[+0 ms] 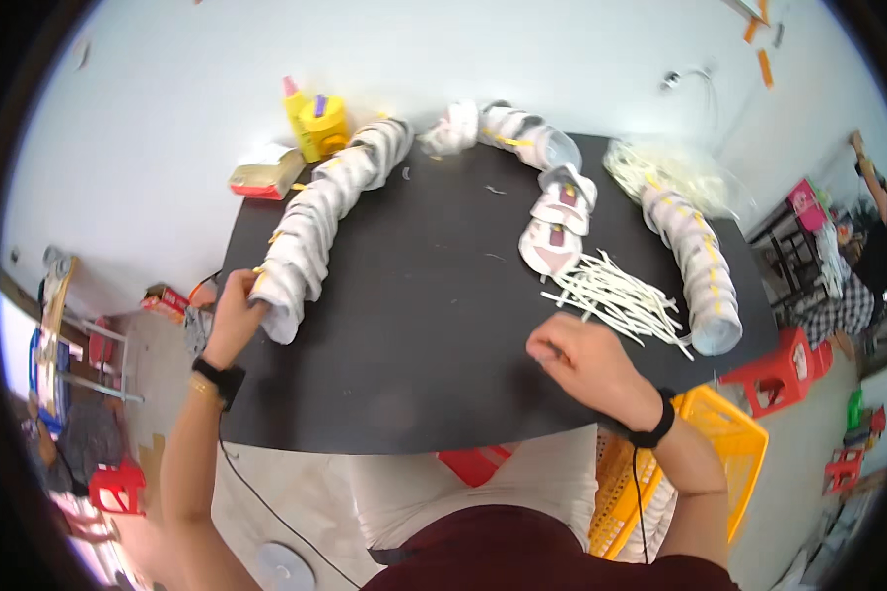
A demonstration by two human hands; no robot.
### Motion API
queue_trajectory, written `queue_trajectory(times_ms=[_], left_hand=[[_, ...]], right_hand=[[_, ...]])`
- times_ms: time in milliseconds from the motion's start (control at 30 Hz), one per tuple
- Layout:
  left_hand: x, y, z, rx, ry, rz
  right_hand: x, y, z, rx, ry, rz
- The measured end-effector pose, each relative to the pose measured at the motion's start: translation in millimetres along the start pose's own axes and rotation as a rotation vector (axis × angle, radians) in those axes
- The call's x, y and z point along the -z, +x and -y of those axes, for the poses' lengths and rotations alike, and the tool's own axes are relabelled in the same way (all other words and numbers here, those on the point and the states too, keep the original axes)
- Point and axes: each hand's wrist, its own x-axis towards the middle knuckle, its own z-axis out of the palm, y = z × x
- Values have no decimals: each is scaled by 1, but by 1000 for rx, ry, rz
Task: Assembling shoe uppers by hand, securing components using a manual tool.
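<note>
My left hand [235, 320] is closed on the near end of a long row of nested white shoe uppers [310, 225] with yellow tabs, along the table's left side. My right hand [596, 369] hovers over the right front of the table, fingers curled in; whatever they may hold is hidden. Just beyond it lies a loose heap of thin white strips [621, 295]. Two white uppers with maroon patches [559, 222] overlap beside the strips. Behind them a shorter row of nested uppers [527, 136] curves along the back. Another row [695, 261] stretches down the right side.
The dark table [434, 325] backs onto a white wall. Yellow bottles and a yellow tub [323, 123] stand at the back left, near a red-and-tan packet [266, 172]. A clear plastic bag [670, 172] lies back right. A yellow crate [734, 433] and red stool [779, 374] are at right.
</note>
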Motion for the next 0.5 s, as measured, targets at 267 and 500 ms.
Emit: queue_trajectory(times_ms=[267,500], left_hand=[[63,-106,-202,102,-342,-61],[62,-161,-197,71,-499,245]], right_hand=[[42,56,-95,-201,-302,-262],[26,109,-107,-198,-478,-196]])
